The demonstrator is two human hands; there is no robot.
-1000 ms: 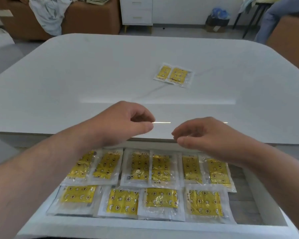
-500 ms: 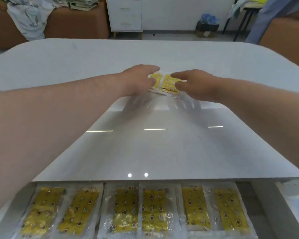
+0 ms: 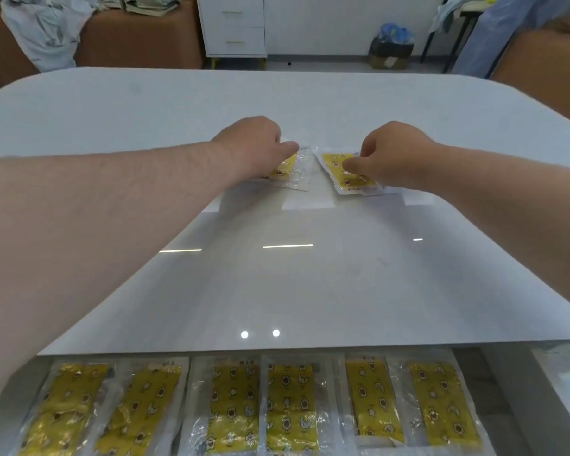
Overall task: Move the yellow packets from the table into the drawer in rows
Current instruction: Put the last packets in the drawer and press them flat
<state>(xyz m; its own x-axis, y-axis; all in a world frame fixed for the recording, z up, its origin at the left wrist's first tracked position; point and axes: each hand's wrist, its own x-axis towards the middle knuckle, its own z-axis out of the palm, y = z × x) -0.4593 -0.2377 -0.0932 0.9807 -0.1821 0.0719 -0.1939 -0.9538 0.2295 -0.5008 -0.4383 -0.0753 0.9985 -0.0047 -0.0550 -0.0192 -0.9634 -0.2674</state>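
Toward the middle of the tabletop (image 3: 277,274), two yellow packets side by side and just apart; in the drawer (image 3: 500,399) under the near edge, a row of six packets (image 3: 234,399). Grips the left packet (image 3: 293,171) with the left hand (image 3: 250,143), fingers curled, thumb laid over its clear edge. Pinches the right packet (image 3: 339,179) with the right hand (image 3: 395,156), thumb pressed on the yellow face, fingers curled at the far edge.
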